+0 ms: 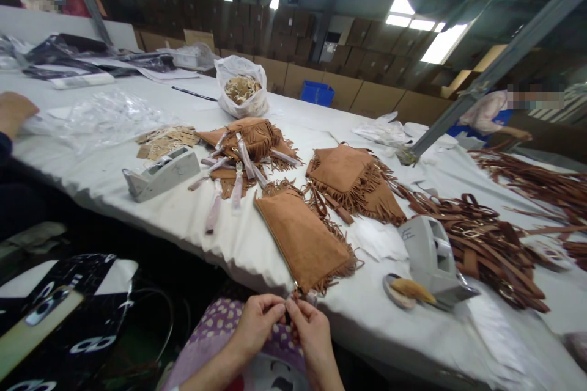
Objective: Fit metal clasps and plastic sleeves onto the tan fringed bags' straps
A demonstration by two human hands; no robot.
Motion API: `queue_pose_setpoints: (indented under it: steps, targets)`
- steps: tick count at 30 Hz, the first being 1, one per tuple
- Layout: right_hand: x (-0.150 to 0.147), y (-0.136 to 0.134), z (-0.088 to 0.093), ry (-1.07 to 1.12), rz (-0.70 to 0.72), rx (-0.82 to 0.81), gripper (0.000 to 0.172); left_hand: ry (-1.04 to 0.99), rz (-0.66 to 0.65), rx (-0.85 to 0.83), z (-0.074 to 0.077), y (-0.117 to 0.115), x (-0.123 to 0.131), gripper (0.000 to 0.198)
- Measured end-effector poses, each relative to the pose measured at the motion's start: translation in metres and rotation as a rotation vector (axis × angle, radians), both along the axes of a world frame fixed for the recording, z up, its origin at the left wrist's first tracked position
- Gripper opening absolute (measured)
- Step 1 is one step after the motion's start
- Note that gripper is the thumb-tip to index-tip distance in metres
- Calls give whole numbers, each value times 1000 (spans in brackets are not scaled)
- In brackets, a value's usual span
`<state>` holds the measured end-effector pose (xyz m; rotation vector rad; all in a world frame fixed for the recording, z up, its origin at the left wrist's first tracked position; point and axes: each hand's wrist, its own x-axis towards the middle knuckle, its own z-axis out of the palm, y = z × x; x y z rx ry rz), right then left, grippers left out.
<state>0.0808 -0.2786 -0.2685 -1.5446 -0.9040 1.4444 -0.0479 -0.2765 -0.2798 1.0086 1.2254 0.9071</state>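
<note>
A brown suede pouch point(305, 235) with fringe lies at the table's front edge, its zipped side towards me. At its near corner, a short brown strap point(297, 295) hangs from the zipper end over the edge. My left hand point(260, 321) is closed in a pinch close to this strap, fingertips meeting those of the other hand. My right hand point(312, 331) also pinches there, thumb and forefinger together on the strap. The fingers hide most of what lies between them. Behind the pouch are stacked fringed pouches point(342, 174) and a further pile point(257, 137) with plastic-wrapped straps.
A grey tape dispenser point(162, 176) stands left, another point(431, 256) right, beside a tape roll point(394, 290). Brown leather straps point(490, 244) heap at right. A white bag point(241, 61) holds tan pieces. A metal post point(486, 76) rises from the table. Another person's hand point(17, 111) is far left.
</note>
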Motion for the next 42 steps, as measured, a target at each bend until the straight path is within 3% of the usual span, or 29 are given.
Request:
queue_pose_setpoints:
  steps: [3,6,9,12,15,19,22,25,33,39,42]
  targets:
    - [-2,1,-2,-17,-7,24,43,52,31,-24,5,-3,2,34]
    - [-6,1,-3,-49,-39,37,42,239,95,100,14,-8,0,29]
    - [-8,2,-3,-65,-48,39,41,371,39,296,23,-10,-4,21]
    - [-7,2,-1,-86,-48,49,41,372,-15,356,26,-8,-5,25]
    - [-5,2,-2,-90,-40,73,43,279,-36,283,25,-1,-4,23]
    - [-5,2,-7,20,-34,73,45,9,4,-75,18,8,-5,18]
    - [-5,1,-8,121,9,12,45,-300,-26,-330,14,10,-8,28]
    - [-4,1,-5,91,44,9,44,-458,-65,-415,13,10,-11,38]
    - [8,-6,-6,102,124,65,42,-380,-70,-435,6,11,-10,42]
    - [31,-27,-14,-77,-133,27,45,-196,11,-327,3,11,-9,42]
    - [35,-34,-13,1,-153,-15,52,-2,23,-175,4,12,-12,36]
